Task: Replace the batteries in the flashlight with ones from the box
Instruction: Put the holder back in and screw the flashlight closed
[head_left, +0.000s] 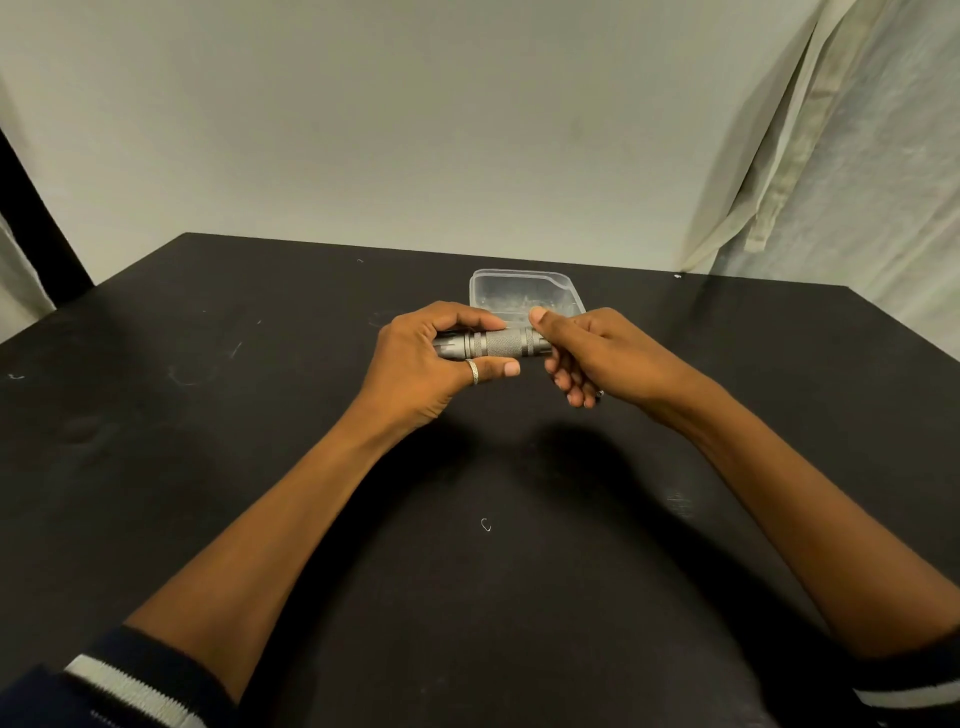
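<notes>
Head view. The black table (208, 441) is filling the lower two thirds. Its far edge is running from 9 to 3 o'clock against a plain pale wall (415, 104), and its left edge is slanting down toward 8 o'clock. Open tabletop is lying wide on both sides of the hands, toward 9 and 3 o'clock, and at 6 o'clock between the forearms.

The flashlight (498, 347) is being held level over the table just above picture centre, its long axis running 9 to 3 o'clock. The left hand (421, 364) is wrapping its 9 o'clock end, fingers curled over the top and thumb lying along the near side, with a silver ring (472, 371) on the thumb. The right hand (587, 348) is pinching the 3 o'clock end, thumb on top and index finger curled under, the other fingers hanging loosely curled below.

The box (524, 291) is sitting on the table just behind the flashlight at 12 to 1 o'clock, close to the far edge. The right thumb is hiding part of its near rim.

The flashlight is grey metal and cylindrical, with a knurled middle band and smooth grooved rings on either side. The box is clear plastic, shallow, rectangular with rounded corners; what it is holding cannot be told. The table is matte black and scuffed with pale scratches, and a small white curl (485, 525) is lying at 6 o'clock. Pale creased cloth (831, 156) is hanging at 2 o'clock. Dark sleeves with a white stripe are showing at 7 o'clock (119, 686) and 5 o'clock (909, 691).
</notes>
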